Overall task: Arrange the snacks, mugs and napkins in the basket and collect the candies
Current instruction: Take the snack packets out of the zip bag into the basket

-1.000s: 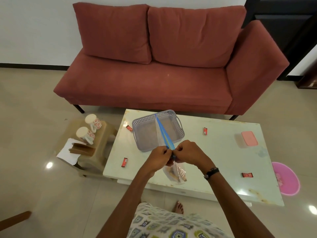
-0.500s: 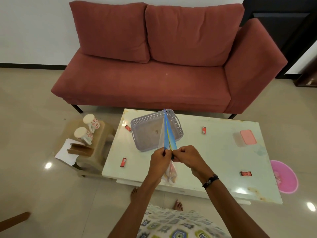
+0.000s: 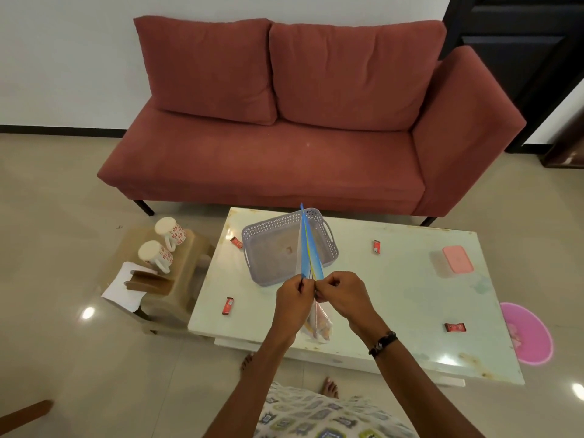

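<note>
**Operator:** State the location of the snack bag (image 3: 319, 324) and how it is held.

**Technician:** It hangs just in front of the basket (image 3: 252, 235), over the near edge of the table (image 3: 410, 298). Left hand (image 3: 292, 298) and right hand (image 3: 339, 295) both pinch its blue seal strip (image 3: 308, 248) at the near end, knuckles touching. The strip runs away from the hands, across the basket.

**Operator:** Handling characteristics?

**Technician:** Judged light, with thin, soft, slippery film. The contents are probably brittle; avoid squeezing the pouch. Hold it by the stiffer strip, as it is held now.

**Operator:** Arm pose?

**Technician:** Both forearms reach forward and converge at the strip, wrists level, fingers curled.

**Operator:** Other items?

**Technician:** Mugs (image 3: 158, 252) and napkins (image 3: 126, 287) stand on the stool (image 3: 186, 279) left of the basket. Candies (image 3: 228, 305) lie scattered round the basket.
</note>
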`<state>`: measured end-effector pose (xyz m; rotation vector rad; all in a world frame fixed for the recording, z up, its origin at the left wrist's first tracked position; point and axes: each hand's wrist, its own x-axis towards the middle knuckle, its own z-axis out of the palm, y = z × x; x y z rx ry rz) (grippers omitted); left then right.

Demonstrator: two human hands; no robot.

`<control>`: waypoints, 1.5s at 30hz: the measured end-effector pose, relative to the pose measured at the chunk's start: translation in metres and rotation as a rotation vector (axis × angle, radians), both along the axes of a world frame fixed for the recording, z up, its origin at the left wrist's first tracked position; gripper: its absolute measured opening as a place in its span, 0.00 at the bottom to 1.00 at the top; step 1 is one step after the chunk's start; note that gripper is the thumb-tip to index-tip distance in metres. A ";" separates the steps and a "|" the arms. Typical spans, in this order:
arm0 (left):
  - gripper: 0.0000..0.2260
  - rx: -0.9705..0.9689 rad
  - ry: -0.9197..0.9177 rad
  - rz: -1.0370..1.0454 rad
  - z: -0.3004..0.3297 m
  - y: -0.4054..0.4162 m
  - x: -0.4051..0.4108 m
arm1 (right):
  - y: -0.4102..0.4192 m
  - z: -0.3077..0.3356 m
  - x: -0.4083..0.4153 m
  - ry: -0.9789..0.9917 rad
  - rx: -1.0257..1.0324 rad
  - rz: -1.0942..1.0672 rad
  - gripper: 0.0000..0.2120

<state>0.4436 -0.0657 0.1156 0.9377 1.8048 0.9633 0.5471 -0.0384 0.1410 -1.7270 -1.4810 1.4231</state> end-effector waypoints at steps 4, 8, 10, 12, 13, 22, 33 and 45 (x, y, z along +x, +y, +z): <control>0.13 -0.145 -0.313 -0.129 0.016 0.004 -0.010 | 0.001 0.004 0.001 -0.022 0.089 0.100 0.06; 0.13 -0.217 -0.264 -0.317 0.024 0.008 -0.024 | 0.006 0.005 0.004 -0.037 0.093 0.185 0.04; 0.12 -0.161 -0.195 -0.321 0.023 0.005 -0.024 | 0.011 0.008 0.008 -0.013 -0.080 0.266 0.06; 0.13 -0.108 -0.151 -0.294 0.024 0.001 -0.022 | 0.019 0.013 0.012 -0.011 -0.277 0.411 0.11; 0.13 -0.084 -0.147 -0.286 0.023 -0.001 -0.021 | 0.023 0.016 0.013 0.018 -0.339 0.479 0.12; 0.14 0.053 -0.388 -0.127 0.022 -0.005 -0.010 | 0.010 0.015 0.010 0.327 -0.177 0.340 0.14; 0.11 0.146 -0.519 0.105 0.021 -0.008 0.000 | -0.012 0.010 -0.008 0.542 -0.058 -0.031 0.14; 0.14 0.053 -0.379 -0.147 0.031 -0.009 -0.008 | 0.029 0.023 0.004 0.083 0.027 0.264 0.09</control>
